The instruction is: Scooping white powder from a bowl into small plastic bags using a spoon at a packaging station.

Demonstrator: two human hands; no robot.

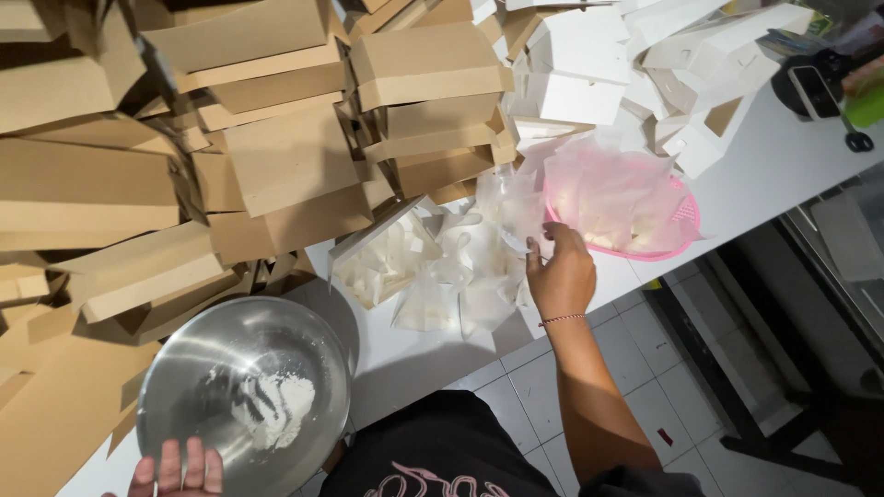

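white table crowded with boxes; right hand pinching plastic bag, left hand flat-open by steel bowl.

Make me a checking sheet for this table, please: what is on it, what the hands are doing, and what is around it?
Surface: white table, crowded.
Job's things: small clear plastic bags with white pieces, loose on the table; more heaped in a pink basket; steel bowl with a little white powder.
Clutter: brown cardboard boxes piled high; white boxes behind the basket.
Hands: right hand touching the bags, red string on its wrist; left hand at the bowl's near rim, fingers spread.
Cables: nothing seen.
Surroundings: pale tiled floor; dark items at the table's far corner, too unclear to name.
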